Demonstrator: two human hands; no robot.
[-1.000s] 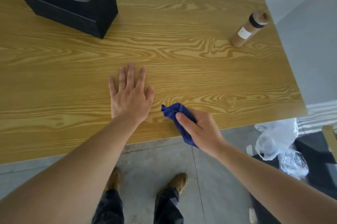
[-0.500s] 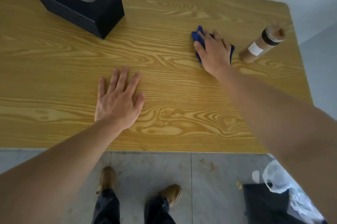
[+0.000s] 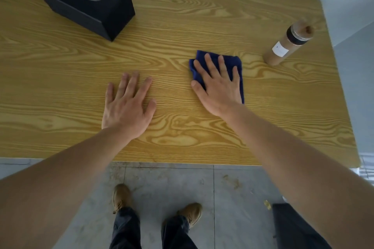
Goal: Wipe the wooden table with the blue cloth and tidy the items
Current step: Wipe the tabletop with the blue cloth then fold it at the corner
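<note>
1. Wooden table (image 3: 182, 25) over a grey tile floor, plain wall behind; we see no visible dirt, so wiped area can't be judged.
2. Our right hand (image 3: 219, 86) lies flat, fingers spread, pressing the blue cloth (image 3: 236, 62) mid-table, right of centre. We judge wiping is mid-way.
3. Left hand (image 3: 127, 105) spread flat on bare wood, bracing.
4. Tidying looks not yet done: black tissue box (image 3: 85, 1) far left, brown bottle (image 3: 287, 46) far right, well apart.

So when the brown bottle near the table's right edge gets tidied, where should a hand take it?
Probably around the bottle's plain body below the dark band, coming from its left with the right hand. It stands upright and apart from the blue cloth, so its round side is open to a wrap grasp; the cap looks narrower and less steady.
</note>
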